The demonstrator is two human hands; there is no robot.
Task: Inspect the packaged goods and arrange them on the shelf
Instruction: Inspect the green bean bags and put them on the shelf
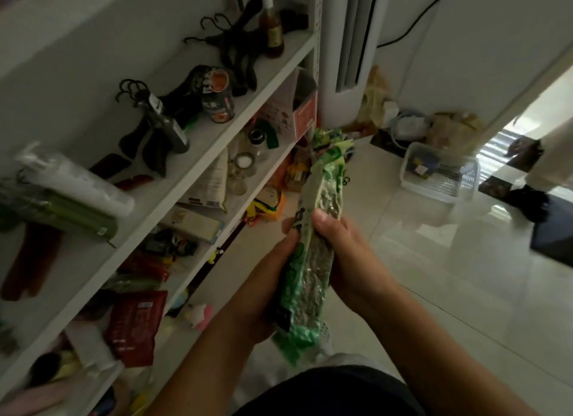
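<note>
My left hand (263,279) and right hand (347,260) grip the green packet (324,195), fingers wrapped round it. The shelf (198,164) at frame left is crowded, so I could knock the sauce bottle (273,31).

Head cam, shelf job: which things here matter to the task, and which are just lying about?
Job:
green packet, gripped by left hand and right hand
white shelf
red packet on a lower shelf

Lying about:
black hangers
brown bottle
clear basket on the floor
</note>
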